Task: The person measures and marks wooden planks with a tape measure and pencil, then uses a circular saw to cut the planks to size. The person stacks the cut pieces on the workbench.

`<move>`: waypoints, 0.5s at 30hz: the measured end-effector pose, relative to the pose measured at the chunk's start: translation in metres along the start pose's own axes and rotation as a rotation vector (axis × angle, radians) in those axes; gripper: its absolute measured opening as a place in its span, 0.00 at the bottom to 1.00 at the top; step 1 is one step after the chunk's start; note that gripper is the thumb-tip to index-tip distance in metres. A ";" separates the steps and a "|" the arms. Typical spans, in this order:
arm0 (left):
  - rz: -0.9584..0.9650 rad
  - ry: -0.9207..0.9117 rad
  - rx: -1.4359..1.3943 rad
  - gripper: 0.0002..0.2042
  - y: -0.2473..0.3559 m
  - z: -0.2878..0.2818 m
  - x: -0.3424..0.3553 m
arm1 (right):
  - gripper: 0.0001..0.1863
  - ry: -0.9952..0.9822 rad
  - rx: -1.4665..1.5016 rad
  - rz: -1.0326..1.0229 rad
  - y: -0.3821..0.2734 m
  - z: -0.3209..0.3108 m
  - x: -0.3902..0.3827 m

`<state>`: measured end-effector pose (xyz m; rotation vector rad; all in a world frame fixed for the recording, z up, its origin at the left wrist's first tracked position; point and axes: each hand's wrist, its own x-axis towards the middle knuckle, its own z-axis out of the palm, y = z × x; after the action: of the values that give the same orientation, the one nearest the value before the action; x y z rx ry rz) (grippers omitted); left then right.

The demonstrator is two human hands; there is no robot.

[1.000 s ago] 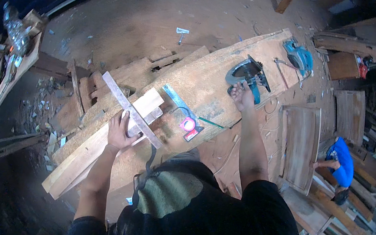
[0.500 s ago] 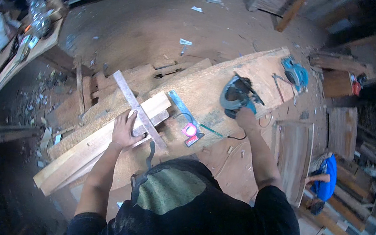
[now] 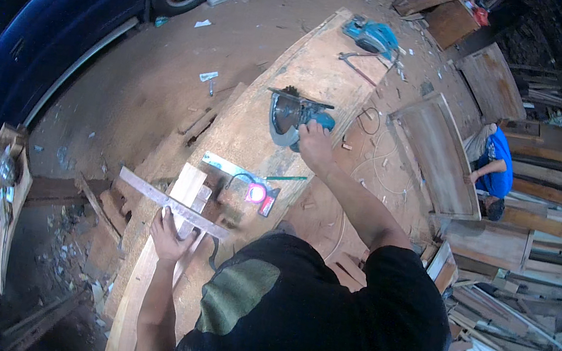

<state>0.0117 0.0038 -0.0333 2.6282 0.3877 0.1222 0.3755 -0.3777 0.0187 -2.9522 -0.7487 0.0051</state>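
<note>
My left hand grips across pale wooden battens lying side by side on the broad board, fingers and thumb spread over their width. Its fingertips meet a flat straight strip laid crosswise over the battens. Further off, my right hand is closed round the handle of a teal circular saw, which rests on the broad board. Between my hands are a metal square, a green pencil and a pink tape measure.
A teal power planer sits at the board's far end. On the right, a person in blue is beside a wooden panel. Stacked timber lies beyond. A blue car stands at the far left. A cable trails on the floor.
The whole view has turned, showing more of the car at the left and of the timber at the right. Both hands keep their places, on the battens and on the saw.
</note>
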 end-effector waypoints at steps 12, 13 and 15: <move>0.051 0.045 0.008 0.54 -0.003 0.012 0.003 | 0.72 0.008 -0.411 0.065 -0.023 -0.005 0.045; 0.048 0.046 -0.003 0.54 -0.003 0.012 0.003 | 0.72 0.006 -0.400 0.064 -0.024 -0.004 0.045; 0.034 0.042 0.003 0.54 -0.003 0.010 0.004 | 0.68 0.072 -0.306 0.028 -0.023 -0.001 0.043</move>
<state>0.0163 0.0032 -0.0437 2.6399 0.3582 0.1883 0.4025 -0.3372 0.0226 -3.2288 -0.7598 -0.2325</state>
